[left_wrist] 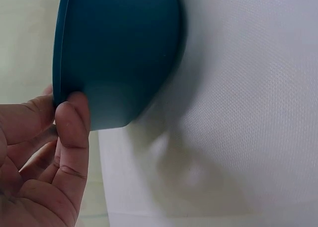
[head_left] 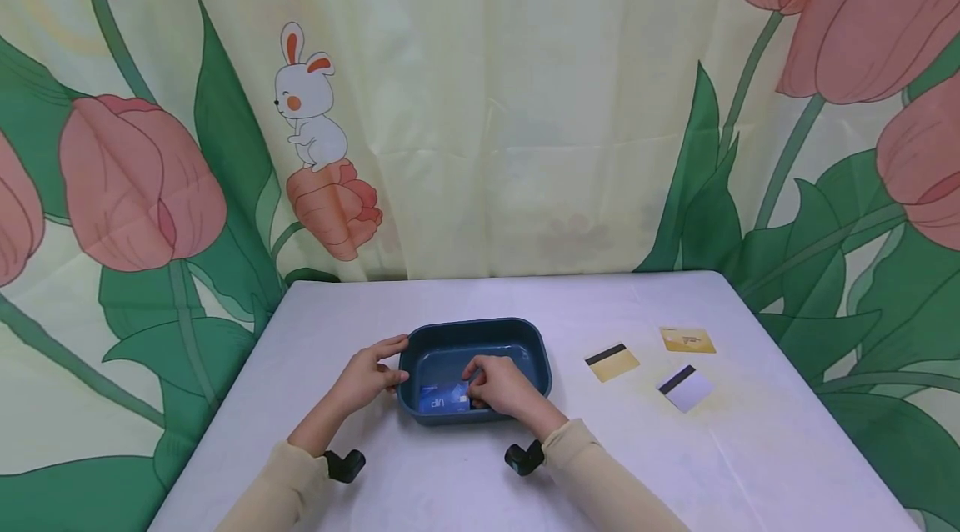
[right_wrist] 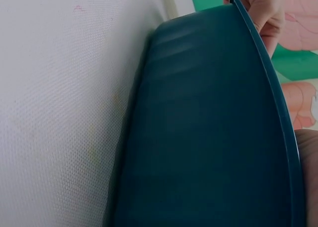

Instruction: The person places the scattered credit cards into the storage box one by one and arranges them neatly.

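Observation:
A dark blue rectangular basin (head_left: 442,358) with rounded corners stands on the white table. My left hand (head_left: 366,378) pinches its left rim between thumb and fingers, and the left wrist view shows that grip on the basin (left_wrist: 119,53) up close. Inside lies a blue card (head_left: 441,399) printed "VIP", near the basin's front wall. Reaching over the front right rim, my right hand (head_left: 506,386) has its curled fingers and thumb at the card's right end. From the right wrist, the basin's outer wall (right_wrist: 198,117) hides the card and most of that hand (right_wrist: 309,162).
To the right of the basin, three more cards lie on the table: a gold one with a dark stripe (head_left: 612,363), a gold printed one (head_left: 687,339) and a silvery striped one (head_left: 686,388). A curtain (head_left: 525,140) with tulips and a rabbit hangs behind the table.

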`<action>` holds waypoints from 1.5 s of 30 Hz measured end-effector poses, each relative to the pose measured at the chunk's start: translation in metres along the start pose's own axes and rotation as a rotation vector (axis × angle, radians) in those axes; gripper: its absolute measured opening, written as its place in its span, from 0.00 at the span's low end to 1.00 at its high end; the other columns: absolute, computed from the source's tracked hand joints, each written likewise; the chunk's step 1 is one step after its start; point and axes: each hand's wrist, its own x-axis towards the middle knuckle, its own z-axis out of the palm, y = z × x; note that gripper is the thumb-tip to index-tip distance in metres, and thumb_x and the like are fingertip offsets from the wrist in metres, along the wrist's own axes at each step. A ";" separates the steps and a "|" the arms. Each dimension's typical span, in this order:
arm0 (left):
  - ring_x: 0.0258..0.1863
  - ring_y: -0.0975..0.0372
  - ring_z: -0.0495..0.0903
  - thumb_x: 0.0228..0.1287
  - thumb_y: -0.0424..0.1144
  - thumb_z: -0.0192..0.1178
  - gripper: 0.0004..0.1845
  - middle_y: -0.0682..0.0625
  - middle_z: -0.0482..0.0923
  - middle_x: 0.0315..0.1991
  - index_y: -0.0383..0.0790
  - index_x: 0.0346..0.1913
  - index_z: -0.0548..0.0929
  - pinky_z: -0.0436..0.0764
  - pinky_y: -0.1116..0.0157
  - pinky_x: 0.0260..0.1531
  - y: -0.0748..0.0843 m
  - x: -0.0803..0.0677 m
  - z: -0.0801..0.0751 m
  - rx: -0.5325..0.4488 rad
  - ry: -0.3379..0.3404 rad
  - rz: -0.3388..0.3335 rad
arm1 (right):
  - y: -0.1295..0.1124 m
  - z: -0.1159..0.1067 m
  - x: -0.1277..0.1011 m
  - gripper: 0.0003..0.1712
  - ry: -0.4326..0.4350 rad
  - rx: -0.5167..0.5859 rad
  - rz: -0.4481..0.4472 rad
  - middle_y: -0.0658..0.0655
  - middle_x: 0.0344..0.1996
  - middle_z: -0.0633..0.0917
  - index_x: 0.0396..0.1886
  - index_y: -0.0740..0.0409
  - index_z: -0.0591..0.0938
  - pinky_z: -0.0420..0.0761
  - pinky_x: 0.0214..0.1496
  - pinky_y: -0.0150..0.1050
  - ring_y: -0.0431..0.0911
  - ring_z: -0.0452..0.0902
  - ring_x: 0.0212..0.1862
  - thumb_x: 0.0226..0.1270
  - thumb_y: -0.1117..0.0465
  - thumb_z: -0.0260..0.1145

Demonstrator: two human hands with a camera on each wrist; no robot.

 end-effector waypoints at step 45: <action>0.27 0.60 0.80 0.65 0.27 0.68 0.33 0.43 0.65 0.78 0.34 0.73 0.73 0.85 0.66 0.33 0.003 -0.003 -0.003 -0.006 -0.012 -0.010 | -0.005 -0.001 0.000 0.13 -0.030 -0.204 -0.017 0.57 0.53 0.87 0.52 0.56 0.87 0.78 0.66 0.55 0.51 0.80 0.56 0.71 0.61 0.70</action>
